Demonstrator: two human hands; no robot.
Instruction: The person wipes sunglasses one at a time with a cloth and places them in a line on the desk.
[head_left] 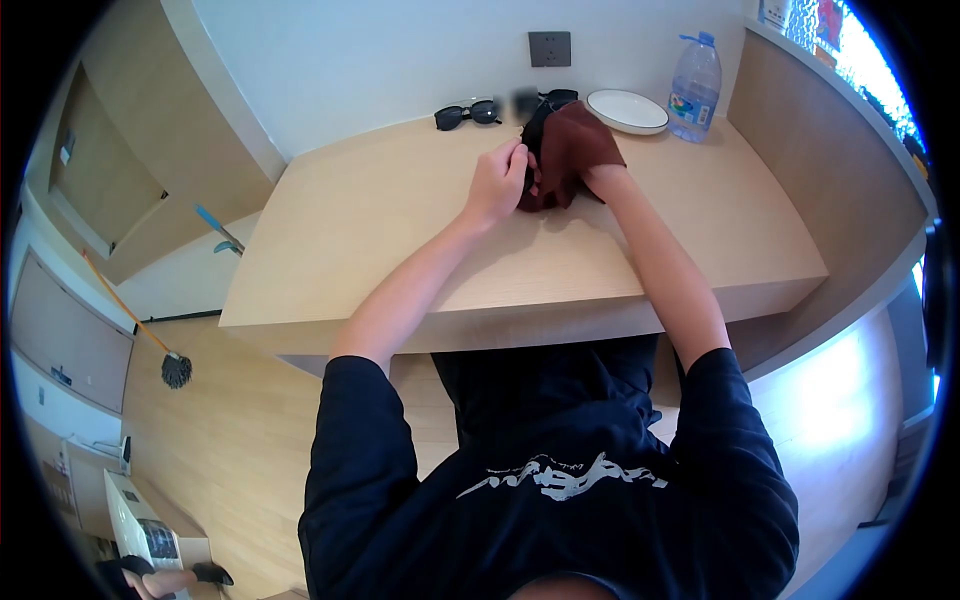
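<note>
My left hand (497, 183) is closed above the table, its fingers curled round a dark item whose shape I cannot make out. Against those fingers lies a dark red cloth (578, 142), bunched up, with a black part (538, 128) showing along its left side. My right hand (602, 182) reaches into the cloth and holds it; the cloth hides its fingers. Just beyond the hands, a pair of sunglasses (468, 114) rests on the table to the left. Behind the cloth a second dark pair of glasses (558, 98) is partly hidden.
A white dark-rimmed plate (628, 112) and a clear blue-capped bottle (694, 90) stand at the back right of the wooden table (360, 220). A socket (550, 48) is on the wall. A mop (176, 368) stands at left; another person's leg (168, 582) shows lower left.
</note>
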